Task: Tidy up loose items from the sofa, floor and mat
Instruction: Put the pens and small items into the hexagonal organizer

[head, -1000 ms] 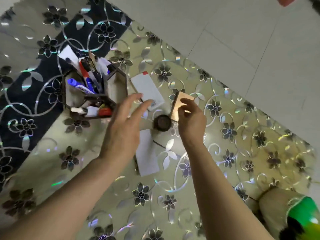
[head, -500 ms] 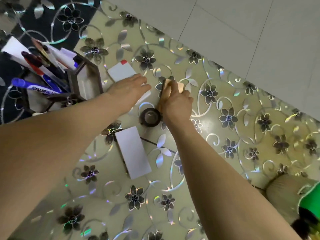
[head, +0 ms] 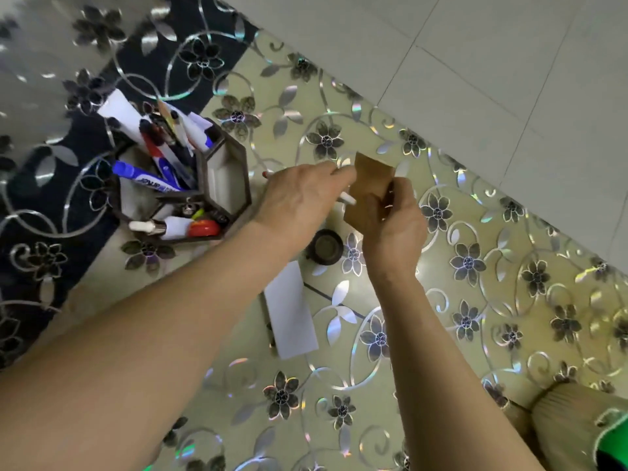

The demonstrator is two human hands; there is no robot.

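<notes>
Over the floral mat (head: 475,266), my right hand (head: 394,226) pinches a flat brown card (head: 368,185) and holds it upright above the mat. Just left of it, my left hand (head: 302,198) grips a flat white card (head: 348,198). The white card's red corner pokes out at the hand's left side, and most of it is hidden under the hand. A dark round ring (head: 326,247) lies on the mat below both hands. A white rectangular piece (head: 290,317) lies nearer to me.
A dark hexagonal organiser (head: 234,185) full of markers and pens stands at the left, on the mat's dark-blue part. Pale floor tiles (head: 475,62) run along the mat's far edge. A beige ribbed object (head: 571,413) and something green (head: 615,443) sit at the bottom right.
My right hand has lifted the brown card off the mat and turned it upright. My left hand has closed round the white card and raised it beside the brown one.
</notes>
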